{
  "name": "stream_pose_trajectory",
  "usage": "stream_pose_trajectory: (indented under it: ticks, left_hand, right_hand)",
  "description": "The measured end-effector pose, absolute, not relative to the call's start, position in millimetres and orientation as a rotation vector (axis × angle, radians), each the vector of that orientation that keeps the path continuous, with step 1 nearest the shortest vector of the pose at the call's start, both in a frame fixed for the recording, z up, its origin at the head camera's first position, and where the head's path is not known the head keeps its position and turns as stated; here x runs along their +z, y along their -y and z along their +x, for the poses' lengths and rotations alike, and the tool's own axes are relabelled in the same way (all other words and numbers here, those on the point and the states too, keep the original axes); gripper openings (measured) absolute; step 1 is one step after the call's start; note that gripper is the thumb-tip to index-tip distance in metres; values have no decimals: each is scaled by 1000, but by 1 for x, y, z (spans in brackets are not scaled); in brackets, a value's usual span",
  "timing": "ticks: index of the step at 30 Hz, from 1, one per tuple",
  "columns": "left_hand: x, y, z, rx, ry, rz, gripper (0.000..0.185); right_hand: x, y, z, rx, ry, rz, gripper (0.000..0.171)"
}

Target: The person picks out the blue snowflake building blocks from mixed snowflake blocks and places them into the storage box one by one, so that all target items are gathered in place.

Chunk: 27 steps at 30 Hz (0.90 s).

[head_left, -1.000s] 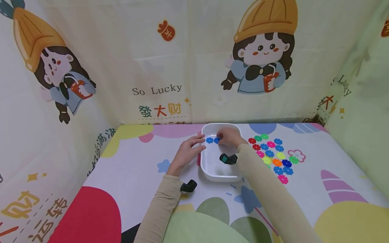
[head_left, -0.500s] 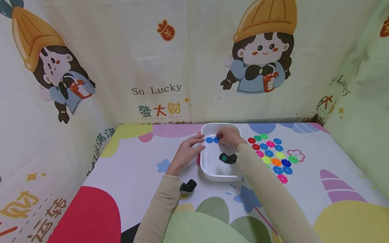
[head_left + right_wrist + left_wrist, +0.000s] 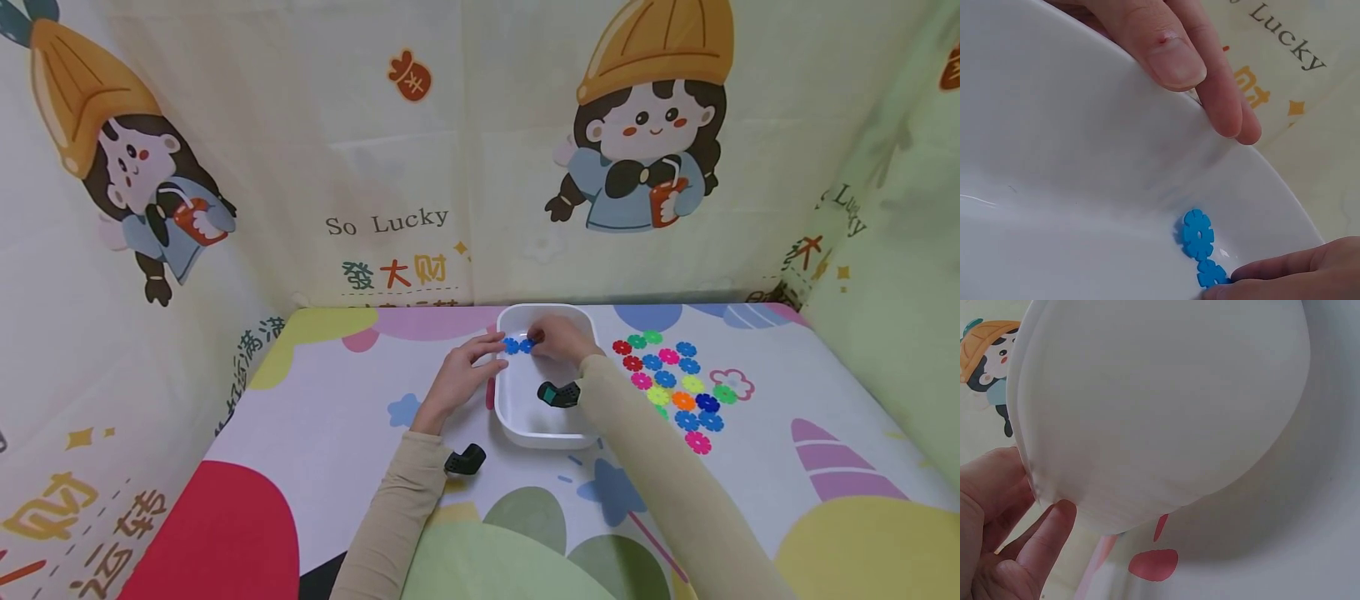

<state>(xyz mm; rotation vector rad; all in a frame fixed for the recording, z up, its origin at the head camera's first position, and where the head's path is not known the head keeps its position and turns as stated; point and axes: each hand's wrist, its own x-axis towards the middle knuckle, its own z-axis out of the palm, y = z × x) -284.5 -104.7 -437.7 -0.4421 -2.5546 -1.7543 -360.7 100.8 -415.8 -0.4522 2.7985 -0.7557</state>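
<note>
Seen from above on a cartoon-print tablecloth [image 3: 315, 433]: a white plastic basin [image 3: 525, 417], set near the far middle of the table. Inside it, against the far left wall, two blue snowflake building discs [image 3: 517, 345], joined edge to edge. Reaching in from the right, the right hand [image 3: 562, 340], fingertips [image 3: 1272, 272] pinching the nearer disc of the pair while the other disc lies on the basin floor. At the basin's left rim, the left hand [image 3: 459, 377], thumb hooked over the rim and fingers [image 3: 1210, 69] curled against the outer wall, gripping it. Just right of the basin, flat on the cloth, a cluster of loose snowflake discs [image 3: 675, 383] in red, green, pink, blue, yellow and orange, well apart from both hands. Strapped at each wrist, a small black camera [image 3: 465, 459], one near the basin's near left corner, the other over the basin's interior. Behind the table, a cream backdrop [image 3: 390, 221] printed with "So Lucky" and cartoon girls in orange hats.
</note>
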Motion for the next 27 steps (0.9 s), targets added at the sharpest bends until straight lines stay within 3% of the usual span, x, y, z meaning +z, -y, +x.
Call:
stream_pose_trajectory:
  ticks: [27]
  left_hand:
    - [-439, 105, -287, -1679, 2580, -453, 38]
  right_hand:
    - [-413, -103, -356, -793, -2804, -393, 32]
